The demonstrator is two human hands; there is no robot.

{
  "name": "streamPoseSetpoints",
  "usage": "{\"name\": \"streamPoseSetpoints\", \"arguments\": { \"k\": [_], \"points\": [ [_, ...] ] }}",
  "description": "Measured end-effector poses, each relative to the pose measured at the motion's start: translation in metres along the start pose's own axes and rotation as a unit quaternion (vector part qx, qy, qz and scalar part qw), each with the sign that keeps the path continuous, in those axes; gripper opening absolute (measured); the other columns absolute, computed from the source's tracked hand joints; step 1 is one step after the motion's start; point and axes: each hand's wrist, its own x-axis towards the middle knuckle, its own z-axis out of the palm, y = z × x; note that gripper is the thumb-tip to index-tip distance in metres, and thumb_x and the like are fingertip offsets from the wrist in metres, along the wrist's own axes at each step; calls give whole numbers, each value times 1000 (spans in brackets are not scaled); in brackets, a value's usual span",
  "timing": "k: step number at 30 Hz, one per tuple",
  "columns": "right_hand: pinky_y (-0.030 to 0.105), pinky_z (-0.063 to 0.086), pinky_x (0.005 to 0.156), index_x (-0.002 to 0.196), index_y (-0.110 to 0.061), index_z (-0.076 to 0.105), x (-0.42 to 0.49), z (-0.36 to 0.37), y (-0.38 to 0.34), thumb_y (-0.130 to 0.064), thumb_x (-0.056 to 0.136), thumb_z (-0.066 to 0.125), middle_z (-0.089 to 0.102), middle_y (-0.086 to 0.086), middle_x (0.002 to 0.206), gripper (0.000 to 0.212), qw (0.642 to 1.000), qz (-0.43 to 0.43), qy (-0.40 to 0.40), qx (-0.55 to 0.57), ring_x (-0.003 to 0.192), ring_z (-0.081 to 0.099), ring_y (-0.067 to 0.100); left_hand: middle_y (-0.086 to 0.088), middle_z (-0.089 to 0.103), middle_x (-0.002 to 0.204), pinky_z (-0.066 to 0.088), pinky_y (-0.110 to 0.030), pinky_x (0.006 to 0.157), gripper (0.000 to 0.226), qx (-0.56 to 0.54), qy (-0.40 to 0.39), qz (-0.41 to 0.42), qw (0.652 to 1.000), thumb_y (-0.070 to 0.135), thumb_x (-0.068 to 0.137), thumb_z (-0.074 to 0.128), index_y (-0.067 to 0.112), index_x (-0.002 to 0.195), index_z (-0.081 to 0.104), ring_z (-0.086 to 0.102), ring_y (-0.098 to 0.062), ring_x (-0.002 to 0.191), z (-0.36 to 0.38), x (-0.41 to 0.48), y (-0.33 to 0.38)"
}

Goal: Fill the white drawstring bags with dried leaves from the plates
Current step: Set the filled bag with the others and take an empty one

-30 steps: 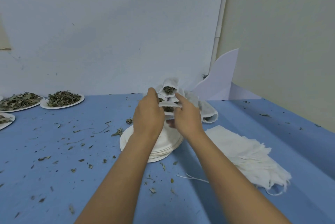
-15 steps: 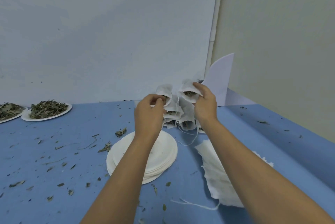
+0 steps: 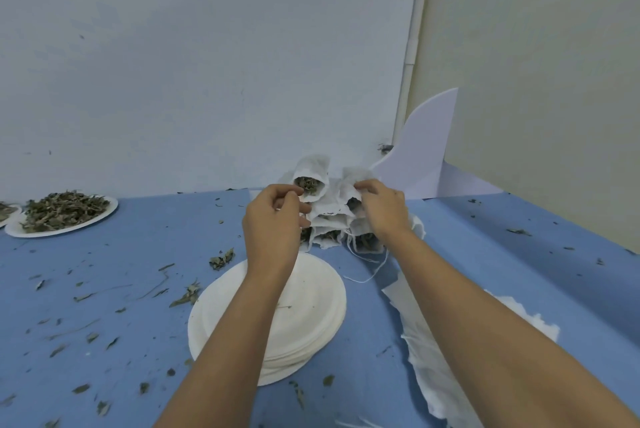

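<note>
A pile of several filled white drawstring bags (image 3: pixel 329 216) leans against the back wall, with dried leaves showing in their open mouths. The top bag (image 3: pixel 311 173) stands highest in the pile. My left hand (image 3: pixel 273 220) has its fingertips curled at the pile's left side, just under the top bag; whether it pinches cloth I cannot tell. My right hand (image 3: pixel 382 208) pinches the rim of a bag (image 3: pixel 353 182) on the pile's right. A plate of dried leaves (image 3: pixel 62 214) lies far left.
A stack of empty white plates (image 3: pixel 311 310) sits under my left forearm. Flat unfilled white bags (image 3: pixel 426 362) lie at the right under my right arm. Leaf scraps litter the blue table (image 3: pixel 104 306). A curved white board (image 3: pixel 426 147) leans in the corner.
My view has shifted and the hands sit a little lower on the pile. The right hand has gone from the lifted bag's mouth down to the rim of a bag on the pile's right.
</note>
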Motion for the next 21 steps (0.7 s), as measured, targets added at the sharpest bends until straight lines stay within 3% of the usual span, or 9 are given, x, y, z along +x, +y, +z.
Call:
{"name": "streamPoseSetpoints", "arguments": {
  "k": [4, 6, 8, 11, 13, 15, 18, 20, 21],
  "points": [
    [38, 41, 98, 119, -29, 59, -13, -15, -10, -17, 88, 40, 49, 7, 131, 38, 997, -31, 18, 66, 111, 51, 23, -1, 66, 71, 45, -14, 51, 22, 5, -20, -4, 1000, 5, 91, 46, 15, 86, 65, 57, -8, 54, 5, -12, 8],
    [29, 41, 86, 119, -20, 59, -22, -26, -14, -15, 90, 41, 56, 3, 124, 35, 994, -40, 24, 100, 105, 52, 18, -3, 66, 75, 47, -16, 55, 21, 44, -76, -2, 996, 4, 90, 47, 15, 85, 64, 58, -11, 61, 10, -25, 9],
    [28, 44, 77, 107, -14, 62, -31, -39, -15, -12, 91, 41, 63, 4, 112, 27, 991, -23, 26, 128, 96, 56, 17, -3, 68, 81, 50, -24, 66, 21, 110, -157, 9, 981, 5, 90, 49, 16, 86, 66, 63, -15, 69, 17, -42, 7],
    [30, 47, 75, 87, -10, 65, -50, -57, -9, -8, 90, 37, 71, 11, 93, 28, 978, 38, -14, 203, 78, 63, 19, -7, 68, 106, 50, -23, 73, 27, 224, -234, 36, 946, 6, 93, 47, 11, 112, 66, 67, -18, 83, 33, -68, -1],
    [27, 46, 64, 81, -8, 66, -64, -67, 1, -8, 89, 35, 71, 10, 77, 31, 971, 77, -31, 224, 65, 62, 18, -16, 67, 111, 52, -19, 61, 33, 234, -244, -11, 941, 6, 96, 41, 8, 125, 58, 68, -16, 71, 44, -82, -8],
    [24, 45, 59, 79, -7, 65, -77, -73, 12, -8, 89, 35, 69, 9, 70, 32, 969, 103, -25, 225, 60, 61, 18, -23, 68, 100, 54, -30, 63, 26, 258, -228, -49, 938, 7, 97, 38, 3, 111, 59, 68, -28, 71, 55, -91, -13],
    [21, 44, 53, 78, -6, 65, -90, -76, 23, -8, 90, 37, 67, 8, 65, 30, 965, 122, -20, 231, 52, 57, 15, -26, 61, 76, 45, -37, 67, 29, 310, -201, -43, 928, 9, 94, 44, 7, 65, 43, 60, -41, 77, 68, -94, -21],
    [20, 43, 52, 78, -7, 65, -96, -75, 26, -8, 90, 38, 67, 7, 64, 30, 964, 125, -32, 232, 51, 57, 15, -16, 61, 77, 39, -31, 69, 25, 318, -173, -23, 932, 13, 92, 54, 10, 68, 54, 55, -36, 78, 71, -97, -23],
    [21, 43, 53, 77, -7, 65, -99, -75, 26, -7, 89, 38, 67, 7, 64, 29, 964, 125, -35, 233, 52, 57, 15, -11, 66, 89, 42, -29, 76, 13, 321, -163, -12, 933, 16, 92, 56, 9, 84, 64, 60, -30, 89, 71, -98, -25]
  ]
}}
